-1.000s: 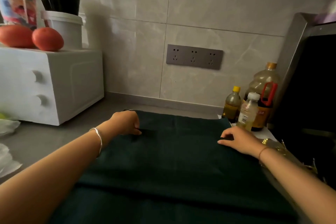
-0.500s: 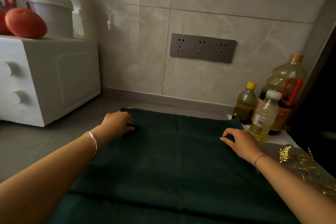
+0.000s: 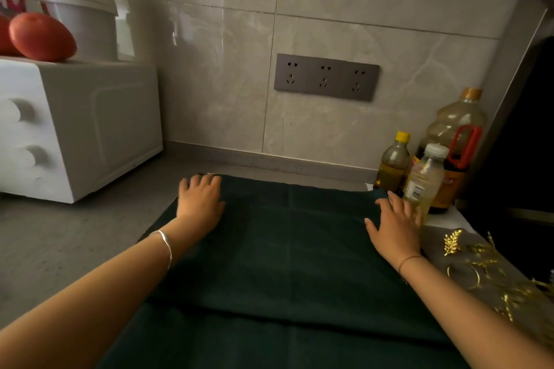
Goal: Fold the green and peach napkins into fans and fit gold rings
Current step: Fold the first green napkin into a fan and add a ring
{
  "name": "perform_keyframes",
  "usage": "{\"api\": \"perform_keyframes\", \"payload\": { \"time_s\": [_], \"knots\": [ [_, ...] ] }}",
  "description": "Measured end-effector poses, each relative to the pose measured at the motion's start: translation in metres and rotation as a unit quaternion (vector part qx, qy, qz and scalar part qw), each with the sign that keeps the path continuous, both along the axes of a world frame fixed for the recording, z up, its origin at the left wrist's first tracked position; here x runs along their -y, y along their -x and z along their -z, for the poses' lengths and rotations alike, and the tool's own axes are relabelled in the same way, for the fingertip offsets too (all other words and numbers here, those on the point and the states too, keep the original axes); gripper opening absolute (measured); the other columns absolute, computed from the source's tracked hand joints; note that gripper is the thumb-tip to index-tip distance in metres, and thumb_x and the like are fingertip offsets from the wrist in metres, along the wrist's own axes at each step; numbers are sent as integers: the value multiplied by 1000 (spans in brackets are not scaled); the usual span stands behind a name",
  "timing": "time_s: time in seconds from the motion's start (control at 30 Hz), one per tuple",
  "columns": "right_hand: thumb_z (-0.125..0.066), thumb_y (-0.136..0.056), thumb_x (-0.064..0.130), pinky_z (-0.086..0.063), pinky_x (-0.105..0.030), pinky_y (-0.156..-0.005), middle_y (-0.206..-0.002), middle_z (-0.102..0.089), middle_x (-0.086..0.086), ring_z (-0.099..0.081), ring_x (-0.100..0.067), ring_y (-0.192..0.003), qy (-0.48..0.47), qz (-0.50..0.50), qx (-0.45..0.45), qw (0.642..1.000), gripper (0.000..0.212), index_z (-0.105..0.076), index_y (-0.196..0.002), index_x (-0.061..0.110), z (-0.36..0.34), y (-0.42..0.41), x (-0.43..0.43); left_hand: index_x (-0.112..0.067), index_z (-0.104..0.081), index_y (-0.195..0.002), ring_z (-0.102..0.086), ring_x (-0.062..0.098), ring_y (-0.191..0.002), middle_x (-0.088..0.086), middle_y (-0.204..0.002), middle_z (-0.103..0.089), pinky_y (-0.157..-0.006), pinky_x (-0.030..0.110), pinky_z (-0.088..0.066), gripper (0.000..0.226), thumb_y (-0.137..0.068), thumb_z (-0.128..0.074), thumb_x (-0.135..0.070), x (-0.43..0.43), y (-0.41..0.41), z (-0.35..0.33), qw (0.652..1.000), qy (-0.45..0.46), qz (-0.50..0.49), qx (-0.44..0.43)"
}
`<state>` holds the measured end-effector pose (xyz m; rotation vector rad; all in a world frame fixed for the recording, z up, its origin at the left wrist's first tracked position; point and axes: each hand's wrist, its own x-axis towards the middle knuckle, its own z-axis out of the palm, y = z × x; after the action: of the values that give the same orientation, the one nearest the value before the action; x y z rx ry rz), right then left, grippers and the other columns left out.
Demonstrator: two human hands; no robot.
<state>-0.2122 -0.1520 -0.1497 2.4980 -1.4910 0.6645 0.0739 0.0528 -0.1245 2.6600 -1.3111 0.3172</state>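
Fabric of the green napkin (image 3: pixel 287 263) lies spread flat on the grey tabletop (image 3: pixel 60 237), running from the wall toward the person, near end out of view. The left hand (image 3: pixel 201 201) presses its far left corner and the right hand (image 3: pixel 395 228) its far right, fingers straight and spread, gripping nothing. Gold rings (image 3: pixel 473 272) lie just right of it. Three bottles (image 3: pixel 424 183) beyond hold yellowish liquid.
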Motion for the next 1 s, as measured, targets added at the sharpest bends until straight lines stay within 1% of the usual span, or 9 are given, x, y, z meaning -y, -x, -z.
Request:
{"api": "perform_keyframes", "payload": {
  "time_s": [0.1, 0.2, 0.27, 0.37, 0.5, 0.57, 0.63, 0.77, 1.0],
  "knots": [
    [-50, -94, 35, -15, -45, -117, -153, -25, -4, -21, -24, -141, -55, -51, 38, 996, 47, -41, -137, 21, -14, -8, -35, -24, -35, -143, -35, 22, -136, 3, -146, -40, -112, 40, -28, 49, -97, -46, -37, -10, 52, -7, 989, 30, 103, -101],
    [-46, -96, 31, -18, -41, -117, -155, -20, 0, -19, -20, -143, -177, -123, 92, 972, 47, -37, -141, 22, -25, -17, -90, -27, -35, -144, -40, 21, -132, 1, -145, -42, -109, 37, -32, 44, -100, -36, -37, -35, 104, 0, 971, -11, 169, -167],
    [-42, -98, 29, -18, -39, -118, -156, -18, 3, -18, -18, -143, -227, -160, 92, 956, 47, -33, -144, 23, -27, -25, -123, -25, -27, -148, -29, 22, -140, 0, -153, -31, -115, 38, -23, 49, -102, -29, -39, -46, 123, 14, 973, -49, 164, -155],
    [-34, -101, 23, -11, -37, -119, -157, -14, 4, -13, -15, -145, -229, -197, 39, 953, 47, -26, -148, 21, -20, -39, -159, -21, -7, -153, -2, 22, -147, -3, -160, -5, -118, 42, -2, 55, -103, -19, -40, -53, 136, 33, 976, -96, 145, -128],
    [-30, -100, 14, -2, -37, -119, -159, -7, 4, -3, -14, -146, -232, -201, -42, 951, 52, -16, -150, 21, -4, -54, -180, -18, 2, -152, 9, 20, -146, -3, -160, 6, -118, 42, 4, 56, -103, -14, -39, -52, 135, 40, 976, -109, 148, -117],
    [-25, -102, 19, 0, -39, -118, -159, -5, 4, -1, -13, -146, -229, -200, -69, 950, 51, -12, -151, 23, 5, -54, -183, -18, 3, -152, 9, 20, -146, -3, -160, 6, -117, 42, 5, 56, -103, -13, -38, -51, 133, 41, 975, -111, 153, -117],
    [-18, -103, 31, 2, -43, -117, -159, -4, 6, 1, -14, -146, -219, -188, -83, 954, 48, -10, -151, 30, 11, -47, -181, -19, 2, -152, 9, 19, -146, -4, -160, 5, -117, 41, 5, 56, -103, -14, -40, -52, 131, 42, 975, -106, 155, -116],
    [-12, -100, 48, 5, -50, -116, -159, 2, 8, 5, -21, -146, -227, -132, -104, 959, 49, -7, -148, 42, 13, -25, -168, -30, -1, -152, 7, 20, -147, -7, -160, 3, -117, 44, 6, 57, -100, -16, -49, -53, 124, 42, 978, -94, 142, -124],
    [-13, -97, 57, 2, -47, -117, -159, 2, 7, 3, -21, -146, -230, -72, -93, 966, 54, -5, -148, 43, 17, 35, -133, -39, -4, -150, 5, 24, -147, -7, -160, 1, -116, 49, 6, 63, -94, -18, -64, -70, 98, 42, 984, -80, 90, -129]
  ]
}}
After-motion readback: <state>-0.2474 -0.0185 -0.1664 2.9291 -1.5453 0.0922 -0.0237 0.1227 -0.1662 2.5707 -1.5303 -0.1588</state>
